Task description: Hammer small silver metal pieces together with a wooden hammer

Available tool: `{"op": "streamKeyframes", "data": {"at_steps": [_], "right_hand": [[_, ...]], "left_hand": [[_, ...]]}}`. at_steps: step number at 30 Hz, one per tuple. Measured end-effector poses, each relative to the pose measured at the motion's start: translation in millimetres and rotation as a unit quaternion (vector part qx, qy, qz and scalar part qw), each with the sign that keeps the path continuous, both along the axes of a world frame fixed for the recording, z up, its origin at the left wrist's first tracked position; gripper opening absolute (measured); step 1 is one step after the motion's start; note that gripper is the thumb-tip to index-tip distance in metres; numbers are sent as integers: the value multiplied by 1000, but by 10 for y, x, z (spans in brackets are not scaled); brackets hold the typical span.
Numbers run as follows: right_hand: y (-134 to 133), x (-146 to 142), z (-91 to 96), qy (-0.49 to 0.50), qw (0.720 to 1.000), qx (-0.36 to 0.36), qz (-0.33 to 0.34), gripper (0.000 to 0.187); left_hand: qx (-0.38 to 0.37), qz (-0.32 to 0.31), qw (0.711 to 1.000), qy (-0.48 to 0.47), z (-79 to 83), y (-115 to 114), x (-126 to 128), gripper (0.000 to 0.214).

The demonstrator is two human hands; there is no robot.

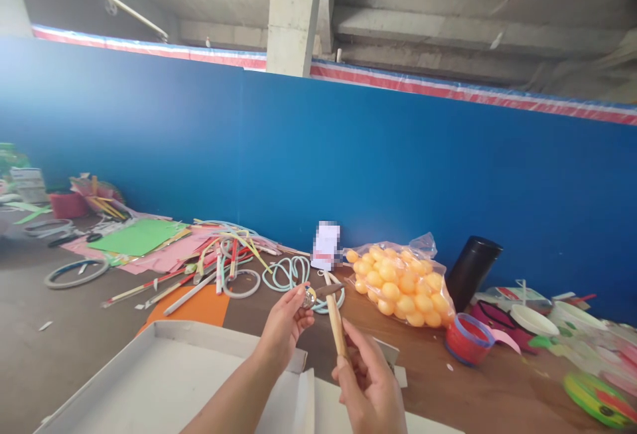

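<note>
My left hand (287, 324) is closed, pinching a small shiny round thing (308, 297) between thumb and fingertips. From about there a dark, pointed, blade-like piece (329, 290) reaches to the right; I cannot tell whether it is joined to the shiny thing. A pale wooden stick (337, 326) stands nearly upright in my right hand (368, 377), whose fingers wrap its lower part. The stick's top end is close to the dark piece, and I cannot tell if they touch. Below both hands lies a shallow white box (164, 354).
Beyond my hands are pale blue tubing (286, 276) and a phone-like blurred panel (326, 246). To the right are a bag of orange balls (403, 285), a black cylinder (472, 271) and a red roll (468, 341). Green paper (137, 238) and several straws lie left. A blue wall (398, 162) stands behind.
</note>
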State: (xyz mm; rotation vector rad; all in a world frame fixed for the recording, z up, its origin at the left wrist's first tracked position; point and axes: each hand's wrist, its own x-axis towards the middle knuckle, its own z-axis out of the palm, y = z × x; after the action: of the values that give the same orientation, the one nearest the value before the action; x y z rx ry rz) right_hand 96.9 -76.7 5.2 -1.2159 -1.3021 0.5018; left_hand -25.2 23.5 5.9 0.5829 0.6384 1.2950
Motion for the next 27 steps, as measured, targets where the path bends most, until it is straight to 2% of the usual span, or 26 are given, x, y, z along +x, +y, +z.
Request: {"op": "streamKeyframes", "data": {"at_steps": [13,19,27], "right_hand": [[-30,-21,58,-16,1000,6,12,39],[-59,17,101,11,1000,-16,0,40],[-41,-19,71,6,1000,-13,-3,41]], "left_hand": [[-12,1,1000,-12,5,-23,-6,29],[-15,-7,999,-34,18,-32,-17,29],[-5,-13,1000,-28,21,-43,-23,29]]}}
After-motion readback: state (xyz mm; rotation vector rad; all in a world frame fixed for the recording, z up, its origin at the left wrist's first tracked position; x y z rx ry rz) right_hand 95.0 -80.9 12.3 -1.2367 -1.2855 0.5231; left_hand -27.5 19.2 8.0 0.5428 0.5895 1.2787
